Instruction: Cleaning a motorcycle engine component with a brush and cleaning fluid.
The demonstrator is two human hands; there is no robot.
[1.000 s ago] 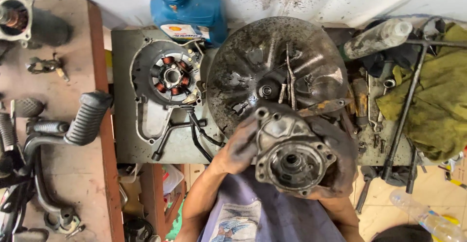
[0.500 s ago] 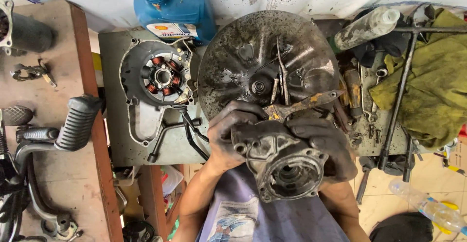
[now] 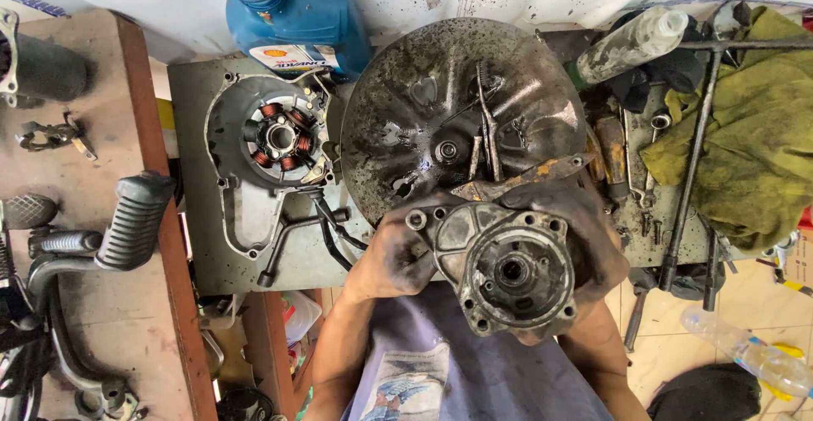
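Both my hands hold a dirty grey metal engine casing (image 3: 506,268) with a round bore and several bolt holes, close over my lap. My left hand (image 3: 395,256), black with grease, grips its left edge. My right hand (image 3: 584,235) wraps around its right side and underneath. Just beyond the casing sits a large round greasy metal pan (image 3: 406,108) with a thin tool and small parts lying in it. A yellow-stained flat scraper (image 3: 529,175) lies on the pan's near rim, right above the casing.
A stator cover with copper coils (image 3: 267,137) lies left on the grey metal sheet (image 3: 195,243). A blue oil bottle (image 3: 292,14) stands behind. A footrest bar (image 3: 127,222) lies on the wooden bench, left. Olive rag (image 3: 754,133), T-wrench (image 3: 694,150), and spray bottle (image 3: 631,44) lie right.
I have raised the casing and turned it, so its round bore now faces me squarely. My view has moved closer over the bench.
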